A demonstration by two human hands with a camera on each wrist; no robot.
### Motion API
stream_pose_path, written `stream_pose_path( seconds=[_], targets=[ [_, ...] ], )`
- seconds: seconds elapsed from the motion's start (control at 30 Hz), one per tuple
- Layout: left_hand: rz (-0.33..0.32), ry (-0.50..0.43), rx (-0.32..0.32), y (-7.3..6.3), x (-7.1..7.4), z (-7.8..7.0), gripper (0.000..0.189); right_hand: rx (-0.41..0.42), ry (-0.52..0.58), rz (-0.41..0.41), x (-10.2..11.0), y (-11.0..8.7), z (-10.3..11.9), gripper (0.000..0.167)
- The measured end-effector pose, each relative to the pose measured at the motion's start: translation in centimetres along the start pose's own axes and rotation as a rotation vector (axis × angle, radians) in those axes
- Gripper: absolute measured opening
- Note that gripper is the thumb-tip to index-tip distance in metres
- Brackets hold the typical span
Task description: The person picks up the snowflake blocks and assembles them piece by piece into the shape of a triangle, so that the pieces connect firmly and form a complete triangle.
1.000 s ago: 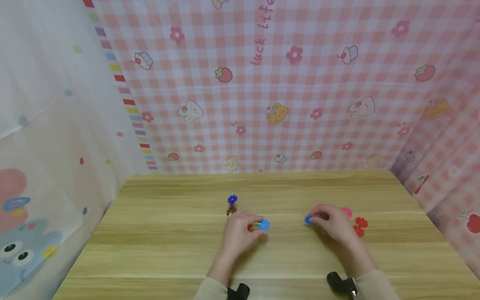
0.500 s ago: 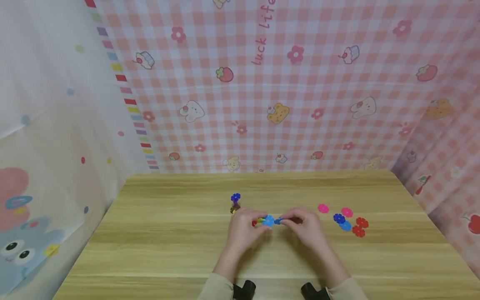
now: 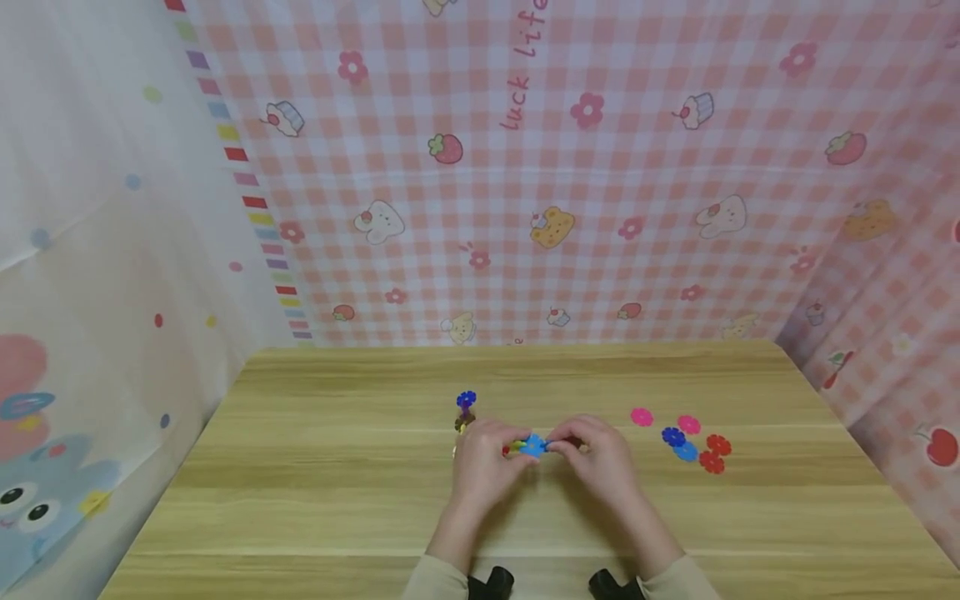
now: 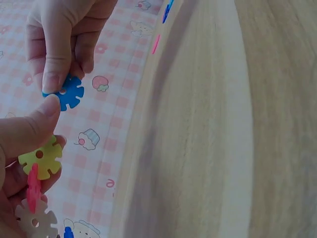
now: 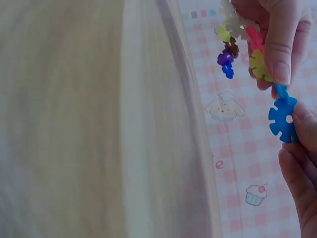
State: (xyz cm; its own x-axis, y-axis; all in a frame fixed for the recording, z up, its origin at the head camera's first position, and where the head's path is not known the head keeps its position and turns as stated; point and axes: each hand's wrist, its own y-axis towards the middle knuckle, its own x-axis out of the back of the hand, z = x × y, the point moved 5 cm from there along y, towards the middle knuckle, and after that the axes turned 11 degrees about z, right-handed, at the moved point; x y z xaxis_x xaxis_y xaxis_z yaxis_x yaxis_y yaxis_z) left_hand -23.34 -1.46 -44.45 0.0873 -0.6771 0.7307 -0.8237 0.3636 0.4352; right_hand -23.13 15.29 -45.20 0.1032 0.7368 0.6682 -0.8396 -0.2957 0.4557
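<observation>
My left hand (image 3: pixel 483 467) pinches the light blue snowflake disc (image 3: pixel 533 446) at one end of a chain of slotted plastic discs. Behind its fingers the chain runs through a yellow disc (image 4: pixel 42 161), a red-pink disc (image 4: pixel 33 188) and a whitish disc (image 4: pixel 37 221). It trails on past brown (image 5: pixel 231 48) and purple discs to a dark blue disc (image 3: pixel 467 398). Thumb and fingers of my right hand (image 3: pixel 600 462) pinch a blue disc (image 5: pixel 282 121). Its edge meets the light blue disc; how deep the slots engage is hidden by fingertips.
Loose discs lie right of my hands on the wooden table (image 3: pixel 300 475): two pink (image 3: pixel 642 417), a dark blue (image 3: pixel 673 437), a light blue (image 3: pixel 686 452) and two red (image 3: pixel 712 462). A checked cloth (image 3: pixel 480 192) hangs behind the table.
My right hand has come left from beside the loose discs, carrying the blue disc to the chain's light blue end. My left hand has stayed nearly in place, holding the chain.
</observation>
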Motion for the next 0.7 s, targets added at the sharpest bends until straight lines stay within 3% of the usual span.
stream_pose_path(
  seconds=[0.43,0.53,0.7],
  targets=[
    [-0.009,0.039,0.003,0.08,0.43,0.12,0.031,0.055,0.02,-0.108,-0.42,0.01,0.71,0.014],
    [-0.004,0.02,0.006,0.13,0.65,0.12,0.031,0.023,0.088,-0.071,-0.31,0.19,0.61,0.017],
    [0.023,-0.001,-0.007,0.14,1.02,-0.36,0.031,-0.011,0.203,0.064,0.12,0.46,0.18,0.016]
  ],
)
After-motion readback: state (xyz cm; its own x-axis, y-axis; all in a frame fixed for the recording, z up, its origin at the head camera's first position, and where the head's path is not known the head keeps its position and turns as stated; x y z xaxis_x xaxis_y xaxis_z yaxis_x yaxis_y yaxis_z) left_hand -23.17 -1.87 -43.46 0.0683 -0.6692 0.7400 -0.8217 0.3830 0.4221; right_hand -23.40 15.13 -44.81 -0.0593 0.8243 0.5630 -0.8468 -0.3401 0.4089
